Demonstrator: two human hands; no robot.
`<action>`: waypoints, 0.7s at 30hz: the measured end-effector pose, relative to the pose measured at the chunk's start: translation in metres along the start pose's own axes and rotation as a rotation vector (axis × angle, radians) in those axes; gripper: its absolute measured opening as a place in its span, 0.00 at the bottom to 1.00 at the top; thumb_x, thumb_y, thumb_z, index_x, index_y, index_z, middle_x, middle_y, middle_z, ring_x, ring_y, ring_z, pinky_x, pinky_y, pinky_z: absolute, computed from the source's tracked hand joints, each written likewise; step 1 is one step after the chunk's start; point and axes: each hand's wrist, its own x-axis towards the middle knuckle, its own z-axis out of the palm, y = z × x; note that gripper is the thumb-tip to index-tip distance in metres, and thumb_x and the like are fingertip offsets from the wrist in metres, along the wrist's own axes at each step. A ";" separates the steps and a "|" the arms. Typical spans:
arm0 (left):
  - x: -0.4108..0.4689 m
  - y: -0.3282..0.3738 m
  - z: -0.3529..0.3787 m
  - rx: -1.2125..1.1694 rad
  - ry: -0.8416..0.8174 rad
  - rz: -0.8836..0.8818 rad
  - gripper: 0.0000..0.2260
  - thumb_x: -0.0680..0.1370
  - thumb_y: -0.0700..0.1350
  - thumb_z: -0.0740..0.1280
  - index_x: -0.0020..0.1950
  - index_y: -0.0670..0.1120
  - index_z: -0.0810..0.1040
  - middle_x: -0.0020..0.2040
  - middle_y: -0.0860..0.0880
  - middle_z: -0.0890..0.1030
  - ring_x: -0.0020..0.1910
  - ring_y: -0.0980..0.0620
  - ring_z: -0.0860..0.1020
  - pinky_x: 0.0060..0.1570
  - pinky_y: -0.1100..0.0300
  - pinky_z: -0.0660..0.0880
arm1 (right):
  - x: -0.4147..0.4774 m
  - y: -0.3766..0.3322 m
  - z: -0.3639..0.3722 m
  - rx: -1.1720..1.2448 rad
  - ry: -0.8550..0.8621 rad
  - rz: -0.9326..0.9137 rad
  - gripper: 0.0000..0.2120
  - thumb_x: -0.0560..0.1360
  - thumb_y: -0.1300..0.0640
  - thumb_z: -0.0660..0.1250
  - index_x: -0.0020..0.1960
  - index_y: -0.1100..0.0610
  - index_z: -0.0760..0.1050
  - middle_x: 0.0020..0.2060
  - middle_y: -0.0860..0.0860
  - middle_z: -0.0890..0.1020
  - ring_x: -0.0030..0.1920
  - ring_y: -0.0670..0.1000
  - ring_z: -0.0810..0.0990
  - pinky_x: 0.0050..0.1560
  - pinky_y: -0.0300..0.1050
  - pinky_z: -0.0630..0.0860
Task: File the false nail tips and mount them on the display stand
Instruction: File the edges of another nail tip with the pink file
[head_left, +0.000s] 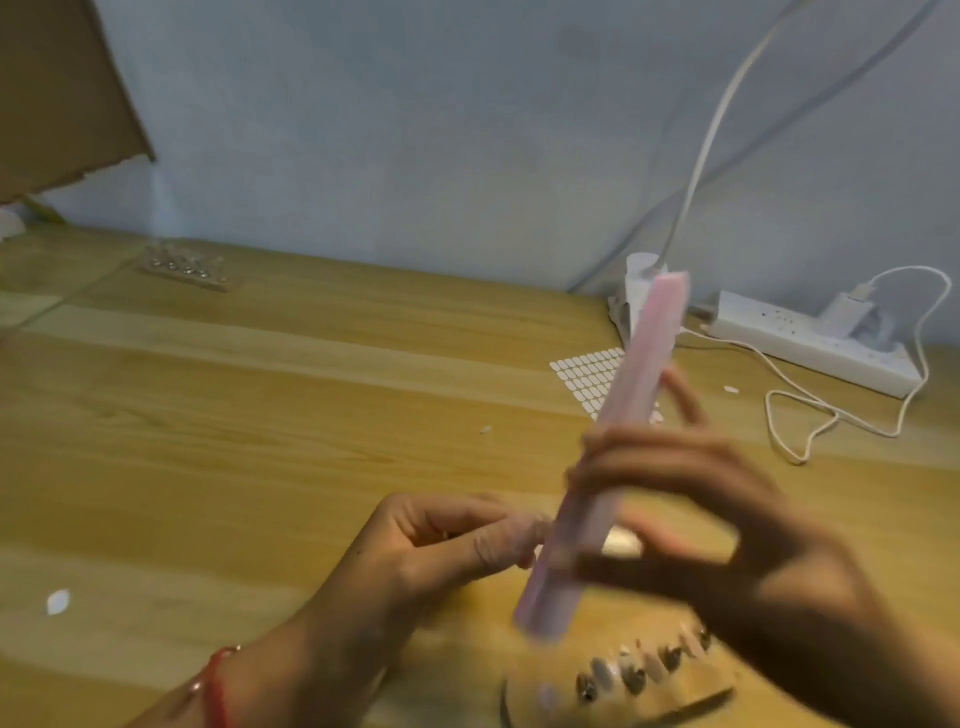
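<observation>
My right hand (717, 525) grips a long pink nail file (623, 415), tilted up and away from me and blurred by motion. Fingertips of my left hand (441, 545) pinch a small false nail tip (524, 535) that is pressed against the file's left edge; the tip is mostly hidden by the fingers. Below my hands, at the bottom edge, stands the wooden display stand (685, 691) with several nail tips mounted in a row on its top.
A sheet of white adhesive tabs (587, 376) lies behind the file. At the back right are a white power strip (810, 340) and its looped cable (821, 415). A second stand with nail tips (184, 265) is back left. Small white scraps (58, 601) dot the wooden table.
</observation>
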 end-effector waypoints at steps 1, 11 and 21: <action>0.000 0.000 -0.001 0.012 0.000 -0.002 0.24 0.59 0.59 0.79 0.39 0.39 0.85 0.40 0.44 0.83 0.43 0.52 0.80 0.43 0.67 0.74 | -0.001 0.005 -0.001 -0.015 0.041 0.046 0.21 0.71 0.63 0.74 0.61 0.48 0.77 0.59 0.50 0.77 0.66 0.49 0.73 0.71 0.65 0.60; 0.000 0.002 0.001 -0.010 -0.006 0.003 0.13 0.64 0.51 0.75 0.39 0.42 0.85 0.42 0.46 0.84 0.43 0.54 0.81 0.44 0.67 0.74 | 0.010 -0.006 0.000 0.115 -0.038 0.010 0.17 0.79 0.58 0.64 0.61 0.38 0.70 0.58 0.48 0.77 0.66 0.47 0.72 0.74 0.62 0.57; 0.000 0.002 0.000 -0.027 -0.033 -0.021 0.18 0.61 0.58 0.78 0.40 0.44 0.86 0.41 0.48 0.85 0.43 0.56 0.81 0.43 0.68 0.74 | 0.015 -0.010 -0.002 0.072 -0.035 0.092 0.10 0.77 0.58 0.63 0.56 0.50 0.76 0.58 0.50 0.78 0.62 0.49 0.75 0.73 0.45 0.62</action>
